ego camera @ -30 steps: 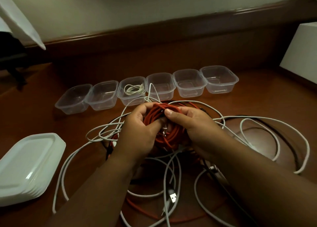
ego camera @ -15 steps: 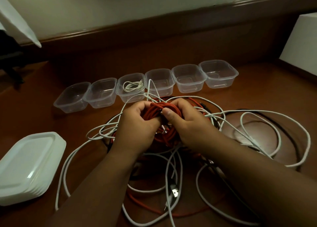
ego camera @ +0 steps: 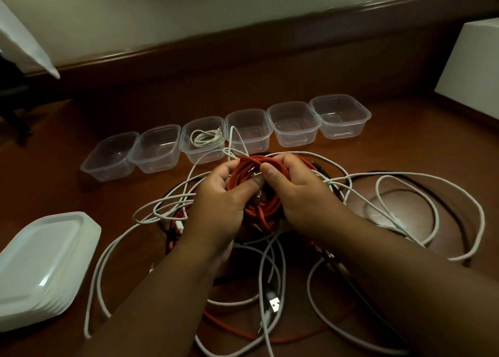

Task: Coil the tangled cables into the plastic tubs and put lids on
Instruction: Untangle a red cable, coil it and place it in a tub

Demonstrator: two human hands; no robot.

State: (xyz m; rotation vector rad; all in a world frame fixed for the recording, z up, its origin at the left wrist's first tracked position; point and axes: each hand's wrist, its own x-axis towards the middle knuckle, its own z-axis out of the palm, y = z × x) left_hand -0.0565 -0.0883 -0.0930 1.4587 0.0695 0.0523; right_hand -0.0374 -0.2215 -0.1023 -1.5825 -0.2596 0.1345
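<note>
Sprawling across the surface (ego camera: 405, 146), most of the tangled cables (ego camera: 405, 194) are lying uncoiled, and the lids (ego camera: 40, 265) are sitting stacked at eight o'clock. Only one of six tubs (ego camera: 294, 126), at eleven o'clock, is holding a white coil (ego camera: 206, 137). Both the left hand (ego camera: 216, 197) and right hand (ego camera: 297, 192) are gripping the red cable coil (ego camera: 259, 192) at centre.

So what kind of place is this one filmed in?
Probably a home or office room, not a workshop: a polished wooden desk set against a plain wall with a wood ledge, holding household tubs, lids and charging cables.
</note>
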